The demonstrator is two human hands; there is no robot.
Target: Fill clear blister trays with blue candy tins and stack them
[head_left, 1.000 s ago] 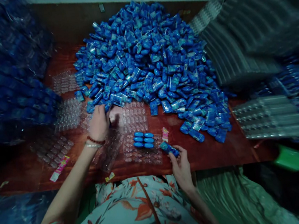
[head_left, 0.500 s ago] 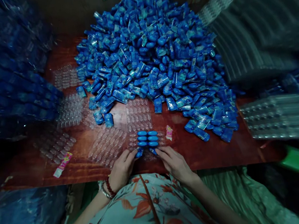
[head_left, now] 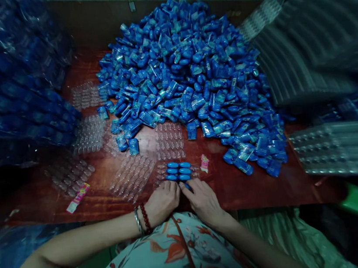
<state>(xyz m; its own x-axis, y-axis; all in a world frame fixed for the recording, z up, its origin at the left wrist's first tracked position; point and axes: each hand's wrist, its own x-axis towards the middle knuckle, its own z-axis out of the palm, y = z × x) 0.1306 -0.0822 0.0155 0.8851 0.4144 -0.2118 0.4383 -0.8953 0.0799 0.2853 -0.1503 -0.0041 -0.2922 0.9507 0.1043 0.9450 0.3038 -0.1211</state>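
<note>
Several small blue oval packs [head_left: 184, 171] sit in two columns in a clear plastic blister tray [head_left: 160, 170] at the table's front edge. Just below them my right hand [head_left: 204, 201] is closed, with a blue pack [head_left: 187, 186] partly showing at its fingertips. My left hand [head_left: 163, 202] is beside it, fingers curled together over the near end of the tray. Whatever lies under those left fingers is hidden. The two hands almost touch.
A large heap of blue wrapped packs [head_left: 177, 72] fills the back of the table. More clear trays [head_left: 169, 140] lie ahead and to the left. Stacked filled trays [head_left: 9, 99] rise at left, grey tray stacks [head_left: 303, 56] at right. Pink-and-yellow slips [head_left: 204, 163] lie nearby.
My left hand has moved right and turned inward, its fingers now curled near the right hand. The blue pack at its fingertips is out of sight. The view has shifted slightly.
</note>
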